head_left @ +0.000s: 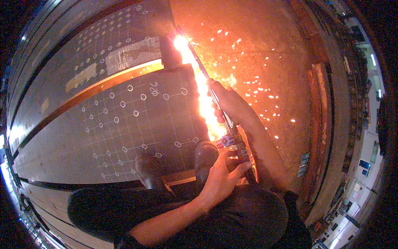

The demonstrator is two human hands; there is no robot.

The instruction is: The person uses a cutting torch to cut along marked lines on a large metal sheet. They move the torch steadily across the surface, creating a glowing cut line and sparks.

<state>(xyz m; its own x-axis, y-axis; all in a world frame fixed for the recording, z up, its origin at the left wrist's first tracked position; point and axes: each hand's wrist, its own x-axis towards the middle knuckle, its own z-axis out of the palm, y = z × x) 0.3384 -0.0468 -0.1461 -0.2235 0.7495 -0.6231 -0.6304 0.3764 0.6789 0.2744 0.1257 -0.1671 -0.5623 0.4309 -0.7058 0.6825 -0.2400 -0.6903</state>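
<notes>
Cutting steel here: both hands are on a long torch (207, 89) that runs from near the person's lap up and away to a white-hot flame (180, 42) at its tip. The left hand (222, 176) is wrapped around the valve end (232, 143), fingers curled tight on the body just under the little blue and red knobs, thumb on top. The right hand (228, 101) sits further up the tube, closed around it about halfway along, with the forearm running back down toward the body on the right.

The flame burns at the edge of a dark plate (137, 120) that lies left of both hands, marked out with a chalk grid and small chalk circles. A glowing cut line (205, 103) runs along that edge from the tip back to just beside the right hand. Sparks (257, 91) scatter over the floor (257, 50) to the right of the hands, which is lit orange.

Two dark shoes (205, 155) rest on the plate's near edge, one right beside the left hand and one further left. A second plate (112, 50) with taped patches lies beyond the first, up and left of the torch tip.
</notes>
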